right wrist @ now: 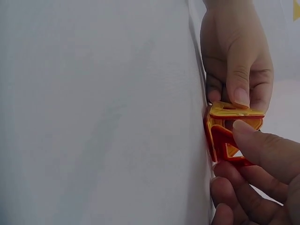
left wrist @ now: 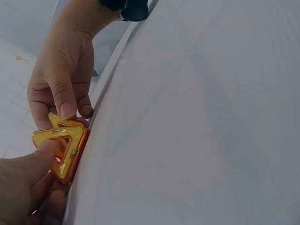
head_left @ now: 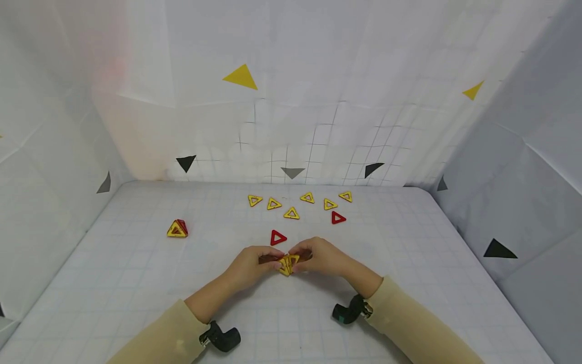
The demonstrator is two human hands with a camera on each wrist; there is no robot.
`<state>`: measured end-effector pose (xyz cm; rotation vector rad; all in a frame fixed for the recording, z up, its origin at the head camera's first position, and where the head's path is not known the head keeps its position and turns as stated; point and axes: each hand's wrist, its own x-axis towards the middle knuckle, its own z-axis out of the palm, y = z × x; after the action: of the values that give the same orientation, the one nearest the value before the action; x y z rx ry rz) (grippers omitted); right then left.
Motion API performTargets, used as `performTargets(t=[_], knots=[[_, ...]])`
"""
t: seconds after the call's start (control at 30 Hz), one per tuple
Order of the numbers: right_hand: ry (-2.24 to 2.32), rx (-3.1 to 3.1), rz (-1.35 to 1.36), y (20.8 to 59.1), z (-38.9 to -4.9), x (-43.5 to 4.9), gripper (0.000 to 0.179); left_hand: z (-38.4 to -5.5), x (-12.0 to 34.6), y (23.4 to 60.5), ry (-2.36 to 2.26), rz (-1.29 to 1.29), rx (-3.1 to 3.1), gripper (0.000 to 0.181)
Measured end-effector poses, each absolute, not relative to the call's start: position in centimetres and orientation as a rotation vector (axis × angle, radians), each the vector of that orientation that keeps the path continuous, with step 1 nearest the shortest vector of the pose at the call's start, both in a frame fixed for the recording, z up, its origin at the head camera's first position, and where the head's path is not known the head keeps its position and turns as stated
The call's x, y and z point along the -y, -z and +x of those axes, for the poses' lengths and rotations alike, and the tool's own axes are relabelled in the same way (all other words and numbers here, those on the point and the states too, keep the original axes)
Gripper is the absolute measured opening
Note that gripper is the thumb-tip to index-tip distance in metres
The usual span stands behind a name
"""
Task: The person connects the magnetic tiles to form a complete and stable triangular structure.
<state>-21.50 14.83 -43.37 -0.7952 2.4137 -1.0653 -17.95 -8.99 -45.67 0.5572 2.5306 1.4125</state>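
Far left of the tabletop (head_left: 113, 283): 1 built piece (head_left: 183, 227), yellow frame to the front, red behind, standing alone, well apart from the hands.

Left sleeve (head_left: 163, 333), beige, comes in from the bottom edge; black wrist device (head_left: 225, 339) at its cuff.

Left hand (head_left: 249, 265): pinching. Thumb on the near yellow frame, other fingers curled on the far side; exact contact there is partly hidden.

Back of the table, above the hands: 6 yellow triangles (head_left: 291, 218), hollow, loose, spread in an uneven row, none touching another. 1 near red triangle (head_left: 273, 237) lies between that row and the hands, just beyond the left hand.

Triangle cluster (head_left: 286, 265): midway between the 2 hands, held from both sides, front and center of the table. Yellow and red frames set at angles to each other; wrist views show yellow frames on the left-hand side, red low on the right-hand side. Down at tabletop level; can't tell if it bears on the surface.

Right hand (head_left: 324, 258): also pinching the cluster, thumb on the near side, fingers curled round the other.

1 far red triangle (head_left: 333, 218) sits beyond the right hand, just below the yellow row's right end.

Right sleeve (head_left: 414, 323), beige, with 1 black device (head_left: 349, 312) at the cuff.
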Motion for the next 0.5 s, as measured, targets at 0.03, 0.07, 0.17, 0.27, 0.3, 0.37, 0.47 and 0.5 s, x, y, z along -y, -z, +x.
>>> performTargets(t=[0.03, 0.07, 0.17, 0.27, 0.3, 0.37, 0.47, 0.5], knots=[[1.062, -2.42, -0.797, 43.37, -21.47, -14.81, 0.034, -17.94, 8.98, 45.67, -1.415, 0.557, -2.531, 0.024], [1.057, -2.429, -0.799, 43.34, -21.43, -14.77, 0.034, -17.94, 8.97, 45.67, -1.416, 0.56, -2.534, 0.024], [1.044, -2.455, -0.802, 43.19, -21.25, -14.61, 0.034, -17.92, 8.95, 45.7, -1.416, 0.564, -2.541, 0.025], [1.036, -2.483, -0.785, 43.03, -21.05, -14.39, 0.034, -17.93, 8.93, 45.78, -1.414, 0.568, -2.55, 0.025], [1.032, -2.49, -0.775, 43.0, -20.99, -14.32, 0.034, -17.93, 8.91, 45.79, -1.413, 0.567, -2.552, 0.025], [1.022, -2.509, -0.757, 43.01, -20.92, -14.22, 0.034, -17.95, 8.9, 45.84, -1.416, 0.57, -2.554, 0.025], [1.01, -2.529, -0.733, 43.06, -20.85, -14.08, 0.034, -17.93, 8.89, 45.83, -1.42, 0.571, -2.553, 0.025], [1.007, -2.536, -0.733, 43.1, -20.84, -14.04, 0.034, -17.92, 8.89, 45.84, -1.423, 0.572, -2.552, 0.025]])
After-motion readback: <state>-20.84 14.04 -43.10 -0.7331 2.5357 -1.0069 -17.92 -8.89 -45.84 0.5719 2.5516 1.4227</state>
